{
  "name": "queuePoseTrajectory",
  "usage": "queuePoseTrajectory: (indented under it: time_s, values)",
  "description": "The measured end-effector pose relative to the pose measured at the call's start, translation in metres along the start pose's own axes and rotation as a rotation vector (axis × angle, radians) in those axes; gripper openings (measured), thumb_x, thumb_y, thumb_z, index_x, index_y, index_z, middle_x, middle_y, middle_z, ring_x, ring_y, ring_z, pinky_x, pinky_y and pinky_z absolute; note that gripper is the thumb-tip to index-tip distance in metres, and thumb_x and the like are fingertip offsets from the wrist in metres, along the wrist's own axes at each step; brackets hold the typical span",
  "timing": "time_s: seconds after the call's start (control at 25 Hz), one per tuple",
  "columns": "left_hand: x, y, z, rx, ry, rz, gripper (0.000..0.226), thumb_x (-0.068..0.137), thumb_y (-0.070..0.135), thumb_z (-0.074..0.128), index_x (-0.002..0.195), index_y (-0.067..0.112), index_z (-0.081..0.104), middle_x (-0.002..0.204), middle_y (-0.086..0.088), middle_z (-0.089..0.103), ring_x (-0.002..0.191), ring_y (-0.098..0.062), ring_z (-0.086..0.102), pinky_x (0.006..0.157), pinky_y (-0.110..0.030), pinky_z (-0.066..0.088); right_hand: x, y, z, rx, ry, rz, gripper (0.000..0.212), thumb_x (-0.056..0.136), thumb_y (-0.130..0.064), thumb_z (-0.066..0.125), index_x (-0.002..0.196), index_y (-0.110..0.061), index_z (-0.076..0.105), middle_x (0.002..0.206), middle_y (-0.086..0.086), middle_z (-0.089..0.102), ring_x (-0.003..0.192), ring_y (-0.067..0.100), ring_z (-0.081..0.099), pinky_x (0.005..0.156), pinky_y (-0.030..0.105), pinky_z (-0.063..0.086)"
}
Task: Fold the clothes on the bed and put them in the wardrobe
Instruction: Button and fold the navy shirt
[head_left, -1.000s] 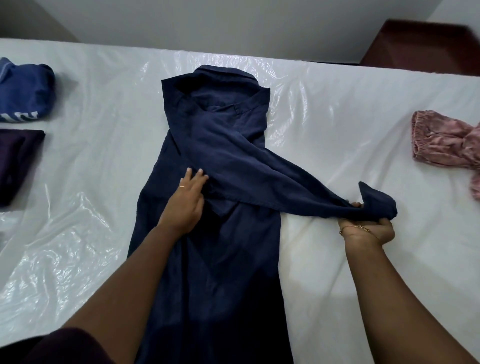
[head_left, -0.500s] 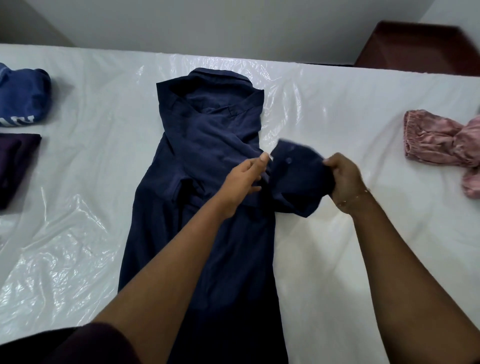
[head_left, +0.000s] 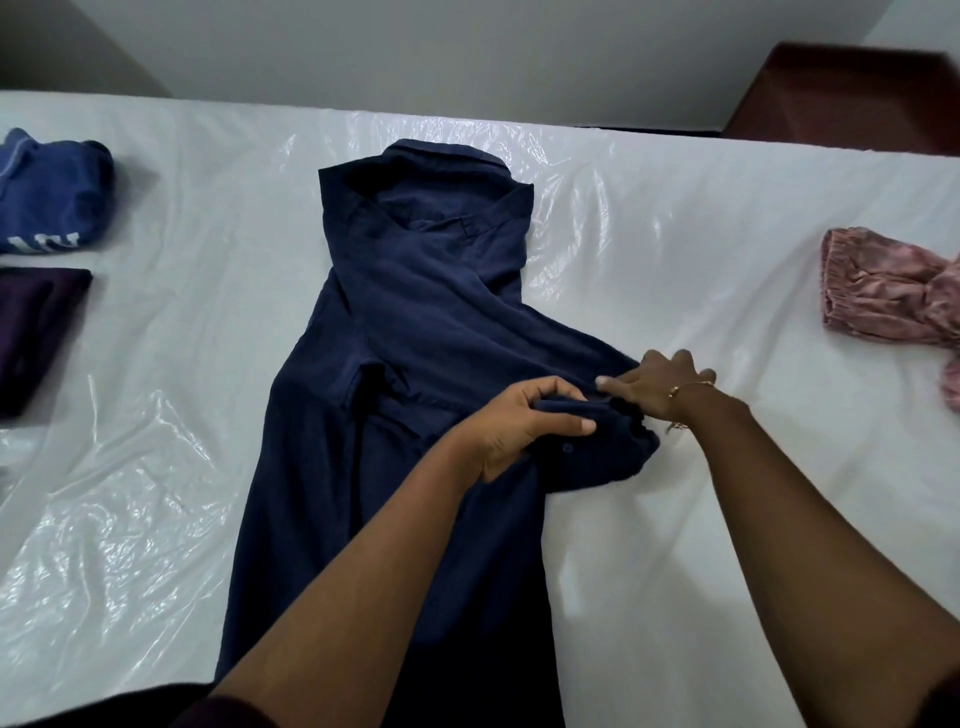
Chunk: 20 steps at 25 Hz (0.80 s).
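On the bed (head_left: 675, 519), a navy shirt (head_left: 415, 338) lies flat, collar at the far end. The left hand (head_left: 519, 421) grips its folded sleeve cuff (head_left: 597, 447) at the shirt's right edge; the right hand (head_left: 660, 387) presses flat-fingered just beyond.

Bare forearms, a thin gold bracelet (head_left: 688, 387) on the right wrist.

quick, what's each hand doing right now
Left hand: curled, gripping the cuff of the navy shirt.
Right hand: open, fingers straight, pressing on the sleeve fold.
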<state>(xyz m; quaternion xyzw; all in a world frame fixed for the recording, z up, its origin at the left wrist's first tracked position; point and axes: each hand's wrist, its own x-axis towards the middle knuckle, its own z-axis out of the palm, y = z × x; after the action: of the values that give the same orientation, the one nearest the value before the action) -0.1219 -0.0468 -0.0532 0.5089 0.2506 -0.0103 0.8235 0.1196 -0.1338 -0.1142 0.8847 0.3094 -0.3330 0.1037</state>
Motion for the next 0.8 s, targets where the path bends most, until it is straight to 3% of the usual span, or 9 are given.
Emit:
queuePoseTrajectory:
  time_s: [0.08, 0.12, 0.24, 0.36, 0.48, 0.56, 0.64, 0.72, 0.8]
  values:
    - [0.004, -0.006, 0.006, -0.015, -0.040, -0.027, 0.022, 0.090, -0.006, 0.073, 0.097, 0.015, 0.068, 0.102, -0.009, 0.071, 0.093, -0.021, 0.067, 0.075, -0.028, 0.059, 0.018, -0.009, 0.006, -0.060, 0.114, -0.045, 0.057, 0.110, -0.081, 0.080, 0.164, -0.060, 0.077, 0.177, 0.010, 0.046, 0.168, 0.045, 0.034, 0.147, 0.068, 0.044]
    - [0.006, -0.007, 0.007, -0.028, -0.056, -0.036, 0.024, 0.089, -0.007, 0.073, 0.097, 0.015, 0.068, 0.102, -0.009, 0.071, 0.093, -0.021, 0.068, 0.075, -0.028, 0.059, 0.026, -0.011, 0.008, -0.029, 0.166, -0.065, 0.056, 0.112, -0.061, 0.088, 0.166, -0.055, 0.075, 0.177, 0.011, 0.040, 0.164, 0.047, 0.038, 0.146, 0.067, 0.050]
    - [0.010, -0.007, 0.004, -0.063, -0.114, -0.047, 0.026, 0.089, -0.009, 0.072, 0.098, 0.015, 0.068, 0.103, -0.009, 0.069, 0.093, -0.021, 0.067, 0.076, -0.028, 0.060, 0.044, -0.011, 0.001, 0.107, 0.250, -0.112, 0.060, 0.117, -0.013, 0.076, 0.172, -0.036, 0.072, 0.175, 0.018, 0.047, 0.150, 0.052, 0.061, 0.138, 0.062, 0.067]
    - [0.017, -0.008, -0.002, -0.111, -0.145, -0.039, 0.028, 0.087, -0.011, 0.070, 0.102, 0.012, 0.068, 0.105, -0.010, 0.068, 0.093, -0.021, 0.067, 0.077, -0.028, 0.061, 0.067, 0.003, -0.008, 0.266, 0.329, -0.050, 0.057, 0.112, 0.001, 0.069, 0.160, -0.024, 0.086, 0.163, 0.021, 0.077, 0.141, 0.049, 0.076, 0.134, 0.057, 0.073]
    - [0.025, -0.008, -0.008, -0.150, -0.092, -0.022, 0.030, 0.083, -0.010, 0.069, 0.105, 0.010, 0.068, 0.103, -0.013, 0.068, 0.090, -0.021, 0.066, 0.073, -0.027, 0.060, 0.085, 0.021, -0.004, 0.431, 0.321, 0.023, 0.042, 0.106, -0.003, 0.089, 0.145, -0.020, 0.091, 0.156, 0.015, 0.083, 0.134, 0.042, 0.081, 0.131, 0.055, 0.076]
    - [0.033, -0.001, -0.022, -0.145, 0.091, 0.039, 0.033, 0.078, -0.008, 0.069, 0.104, 0.013, 0.069, 0.100, -0.012, 0.069, 0.087, -0.022, 0.066, 0.070, -0.027, 0.059, 0.089, 0.032, 0.001, 0.525, 0.317, 0.060, 0.026, 0.101, -0.011, 0.104, 0.124, -0.014, 0.094, 0.142, 0.015, 0.088, 0.121, 0.040, 0.085, 0.121, 0.056, 0.081]
    - [0.041, 0.013, -0.047, -0.065, 0.374, 0.115, 0.037, 0.081, -0.010, 0.070, 0.105, 0.017, 0.068, 0.099, -0.009, 0.073, 0.091, -0.026, 0.067, 0.075, -0.032, 0.059, 0.087, 0.035, 0.002, 0.617, 0.296, 0.102, 0.019, 0.099, -0.010, 0.108, 0.107, -0.011, 0.090, 0.129, 0.022, 0.091, 0.103, 0.042, 0.090, 0.099, 0.055, 0.086]
    - [0.049, 0.031, -0.073, 0.170, 0.620, 0.149, 0.035, 0.086, -0.008, 0.074, 0.105, 0.020, 0.066, 0.104, -0.004, 0.074, 0.098, -0.026, 0.070, 0.081, -0.036, 0.059, 0.086, 0.034, 0.001, 0.739, 0.243, 0.123, 0.035, 0.100, -0.010, 0.108, 0.086, -0.015, 0.077, 0.116, 0.023, 0.090, 0.075, 0.036, 0.086, 0.073, 0.043, 0.081]
    - [0.056, 0.043, -0.097, 0.451, 0.814, 0.151, 0.032, 0.088, 0.000, 0.077, 0.109, 0.020, 0.064, 0.115, -0.004, 0.071, 0.105, -0.022, 0.068, 0.087, -0.033, 0.058, 0.078, 0.030, -0.001, 0.897, 0.209, 0.143, 0.052, 0.102, -0.022, 0.109, 0.076, -0.018, 0.064, 0.106, 0.016, 0.079, 0.063, 0.025, 0.074, 0.075, 0.039, 0.078]
